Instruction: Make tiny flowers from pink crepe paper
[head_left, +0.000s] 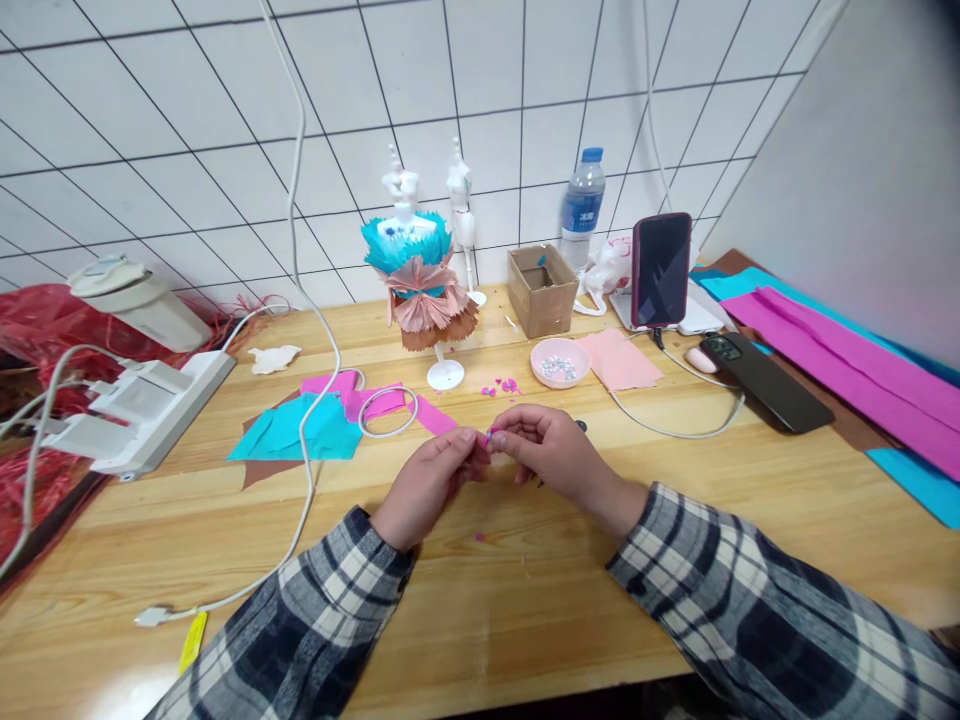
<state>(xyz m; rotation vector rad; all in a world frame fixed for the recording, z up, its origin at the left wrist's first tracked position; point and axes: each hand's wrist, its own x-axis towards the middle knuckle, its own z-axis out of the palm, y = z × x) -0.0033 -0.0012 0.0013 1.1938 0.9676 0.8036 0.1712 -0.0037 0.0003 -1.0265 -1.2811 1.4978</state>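
Note:
Both hands meet over the middle of the wooden table. My left hand [439, 474] pinches a small piece of pink paper [481, 440]. Fingertips of my right hand [551, 452] close on the same tiny piece from the other side. Something dark, partly hidden, shows beneath my right hand. Just beyond the hands lie small pink scraps [501, 387] and a pink bowl [561, 363] of small shiny beads. Behind them stands a white mannequin [405, 200] in a blue, pink and brown paper dress.
A white cable [307, 450] crosses the left side, near blue paper [300, 428] and a power strip [172, 410]. Toward the back are a cardboard box [541, 295] and a bottle [582, 210]. Two phones and long pink paper [847, 365] lie to the right.

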